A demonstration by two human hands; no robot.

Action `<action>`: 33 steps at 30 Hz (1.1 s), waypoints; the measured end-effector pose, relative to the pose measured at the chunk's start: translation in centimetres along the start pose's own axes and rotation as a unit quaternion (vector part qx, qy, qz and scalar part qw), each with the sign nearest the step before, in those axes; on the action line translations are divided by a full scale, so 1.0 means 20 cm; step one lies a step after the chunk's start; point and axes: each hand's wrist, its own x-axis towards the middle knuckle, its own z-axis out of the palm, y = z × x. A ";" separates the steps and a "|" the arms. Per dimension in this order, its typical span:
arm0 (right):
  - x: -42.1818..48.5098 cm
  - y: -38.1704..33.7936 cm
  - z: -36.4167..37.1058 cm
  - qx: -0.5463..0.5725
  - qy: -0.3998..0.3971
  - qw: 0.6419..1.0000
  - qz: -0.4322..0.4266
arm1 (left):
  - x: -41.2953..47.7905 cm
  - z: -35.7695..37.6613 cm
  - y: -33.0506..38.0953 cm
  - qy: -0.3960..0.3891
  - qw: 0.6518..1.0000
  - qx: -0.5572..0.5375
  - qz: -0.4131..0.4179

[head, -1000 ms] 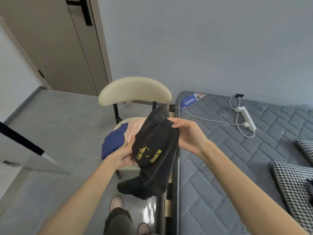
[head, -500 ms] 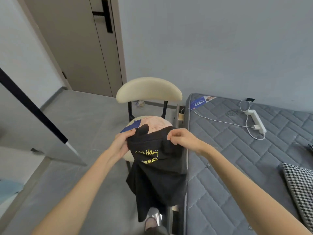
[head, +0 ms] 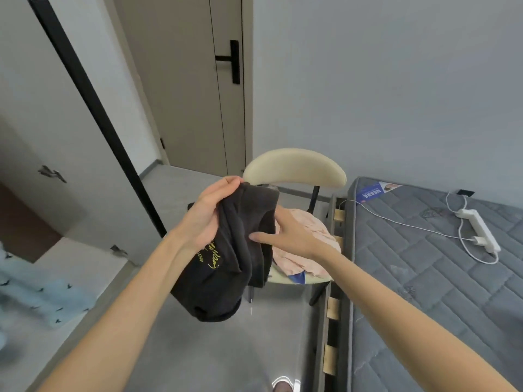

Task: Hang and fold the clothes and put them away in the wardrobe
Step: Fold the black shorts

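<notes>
In the centre of the frame I have the black garment up in the air, held in both hands in front of the chair. My left hand grips its bunched top edge, fingers curled over the cloth. My right hand pinches a fold just beside it: the thumb lies flat on the front of the fabric and the fingers go behind it. The rest of the garment hangs below my hands in a loose bundle, clear of the floor, with yellow lettering showing under my left wrist.

Behind the black cloth, a pink garment lies crumpled on the chair seat, and a corner of a blue garment pokes out beneath it at the seat's front edge.

The right side of the frame is taken by a grey quilted mattress with a white power strip and its cable lying on top. At upper centre stands a beige door with a black handle. A white panel with a black edge slants across the upper left, and a pale blue cloth, blurred, sits at the lower left.
</notes>
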 end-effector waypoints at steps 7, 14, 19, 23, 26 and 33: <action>0.12 -0.24 0.11 0.046 0.067 0.997 0.006 | -0.08 -0.18 0.23 0.172 0.956 0.224 0.075; 0.24 -0.46 0.08 0.083 0.104 0.991 -0.006 | -0.16 -0.26 0.24 0.125 0.870 0.465 0.109; 0.27 -0.54 0.02 0.054 0.082 0.995 -0.021 | -0.14 -0.34 0.16 0.175 0.774 0.586 0.163; 0.30 -0.55 -0.04 -0.045 0.073 0.994 -0.073 | -0.09 -0.39 0.17 0.226 0.716 0.642 0.157; 0.32 -0.49 -0.07 -0.238 0.119 0.956 -0.123 | -0.05 -0.40 0.21 0.238 0.679 0.679 0.150; 0.40 -0.21 -0.14 -0.424 0.184 0.885 -0.064 | 0.03 -0.43 0.36 0.287 0.633 0.705 0.141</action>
